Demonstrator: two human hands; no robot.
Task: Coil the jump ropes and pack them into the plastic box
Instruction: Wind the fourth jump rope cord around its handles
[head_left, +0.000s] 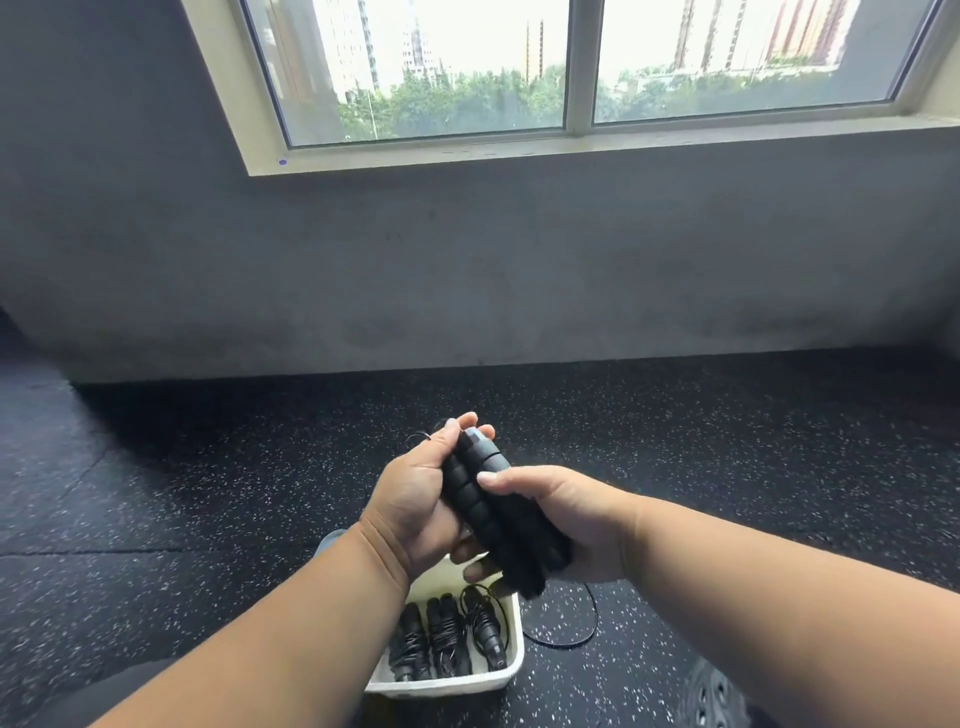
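Right now both hands are wrapped round one pair of jump rope handles, held together above the far end of the white plastic box on the speckled rubber floor. The left hand grips the upper part, fingers curled over the grey caps at the top, and a thin bit of cord pokes out past its knuckles. The right hand holds the lower part, thumb pressed on the foam and fingers underneath. The handles look light, with ridged foam that should give a sure, non-slip grip, so the middle of the foam is the sensible place to hold. The cord is the awkward part, I'd say: thin, springy, likely to uncoil if let go. A loose loop of rope lies on the floor just beside the box's right edge; I can't tell whether it belongs to the pair in hand. Inside the box sit three bundled ropes side by side, cords wound round their handles
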